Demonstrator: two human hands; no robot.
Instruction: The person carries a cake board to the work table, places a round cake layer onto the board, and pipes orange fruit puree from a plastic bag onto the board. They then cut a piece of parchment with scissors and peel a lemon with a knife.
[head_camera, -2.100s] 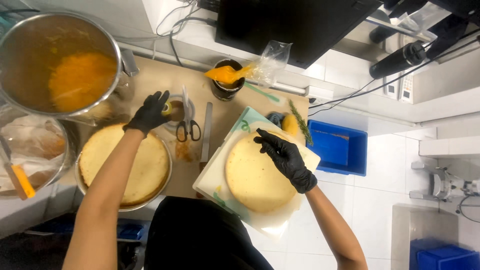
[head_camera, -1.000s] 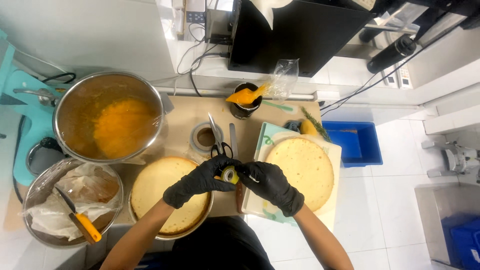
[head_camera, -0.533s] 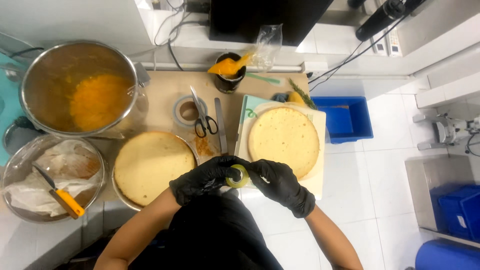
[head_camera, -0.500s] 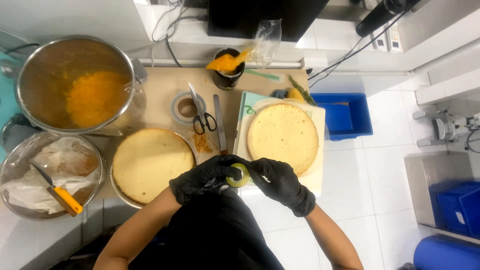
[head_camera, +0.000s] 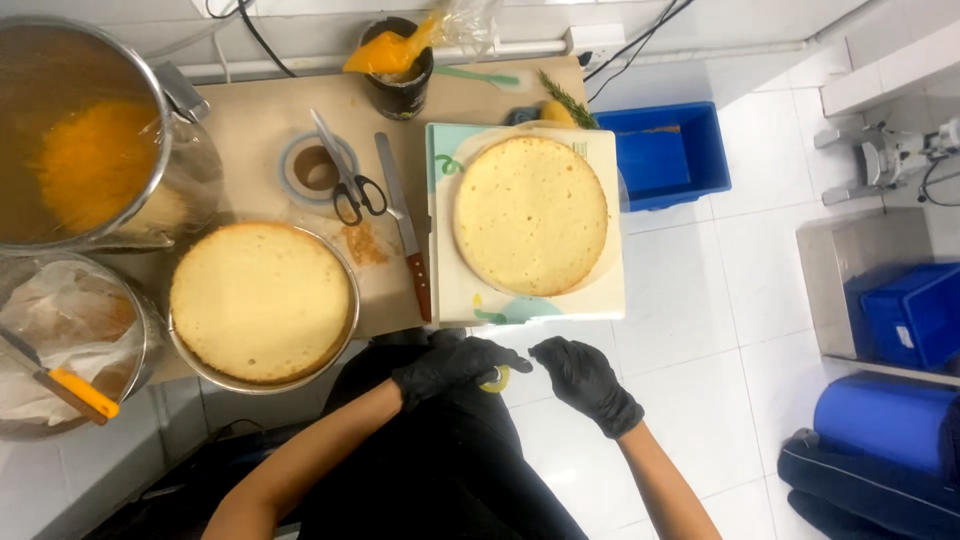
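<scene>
— What are your hands on?

— My left hand (head_camera: 455, 365) pinches a small roll of tape (head_camera: 495, 379), just below the cake board (head_camera: 445, 290); my right hand (head_camera: 580, 378) is loosely curled beside it, holding nothing.

— Tips?

— Probably keep the roll steady and find the end.

— And the containers?

— Left of the board, a round pan (head_camera: 345, 330) holds a sponge (head_camera: 260, 300); beyond it, a steel pot (head_camera: 150, 80) holds orange cream (head_camera: 85, 160).
</scene>
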